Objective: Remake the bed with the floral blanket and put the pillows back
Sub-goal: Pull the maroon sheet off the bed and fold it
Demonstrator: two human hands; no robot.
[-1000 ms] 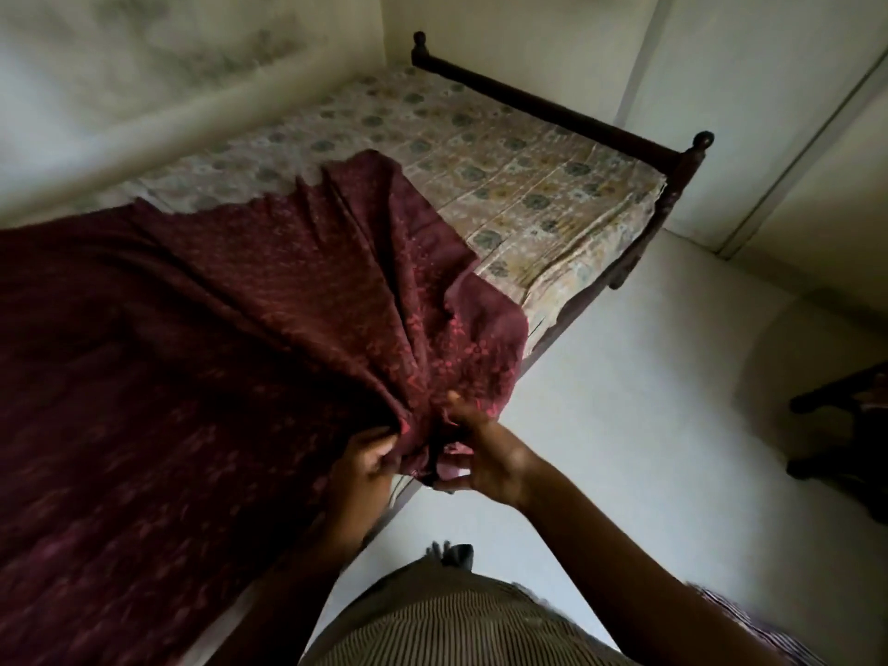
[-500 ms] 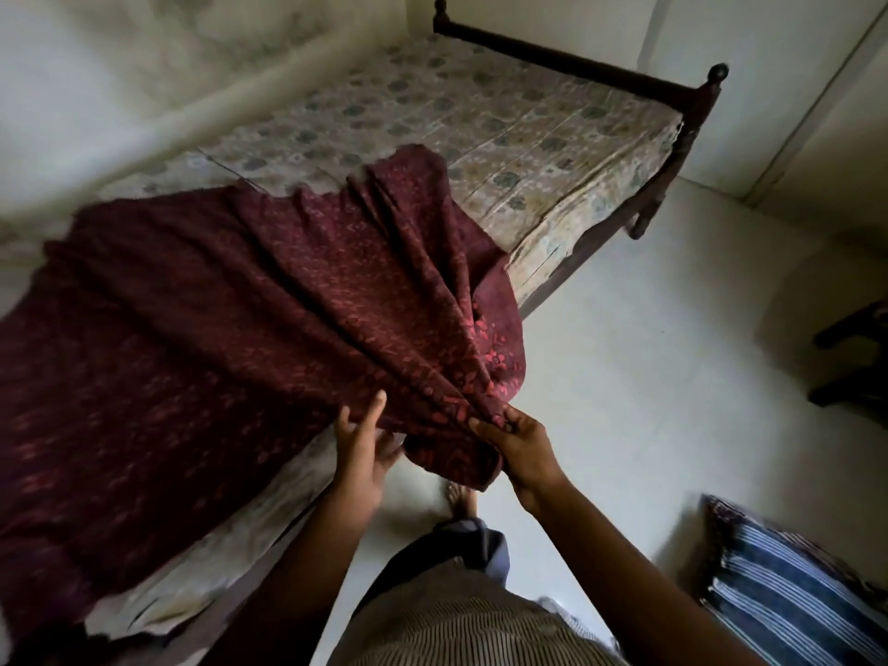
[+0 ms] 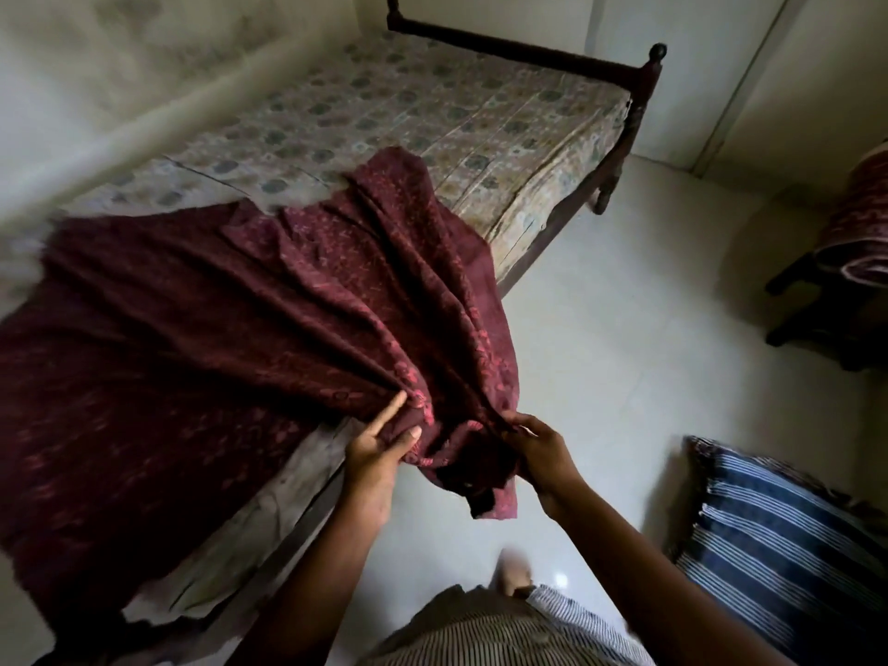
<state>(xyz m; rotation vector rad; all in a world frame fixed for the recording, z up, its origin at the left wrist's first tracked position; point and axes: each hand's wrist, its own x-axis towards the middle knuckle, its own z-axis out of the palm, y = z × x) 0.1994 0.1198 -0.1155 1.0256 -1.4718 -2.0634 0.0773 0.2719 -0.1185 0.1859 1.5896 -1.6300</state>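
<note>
The maroon floral blanket (image 3: 216, 329) lay crumpled over the near half of the bed (image 3: 480, 113). Its far edge was rucked into a raised fold near the middle of the mattress, and its near corner was drawn off the side, above the floor (image 3: 624, 338). The far half of the bed lay uncovered, pale and patterned.

Both hands held the gathered corner just off the bed's edge. The left hand (image 3: 377, 449) gripped bunched cloth between the thumb and curled fingers (image 3: 408, 437), with the index finger stretched straight along the fabric. The right hand (image 3: 540, 454), just beside it, had its fingers clenched on a tight gather of the blanket. A short tail of cloth hung below and between the two hands.

A blue striped pillow (image 3: 778, 545) lay on the floor at the person's right, well apart from the bed. Farther off, at the right edge, stood dark furniture (image 3: 807, 319) with a folded maroon cloth (image 3: 860, 223) on it. A dark wooden rail (image 3: 519, 50) closed the bed's far end, and the bed's far long side ran along the wall (image 3: 144, 64). A striped garment (image 3: 480, 636) and one foot (image 3: 514, 569) showed at the bottom.
</note>
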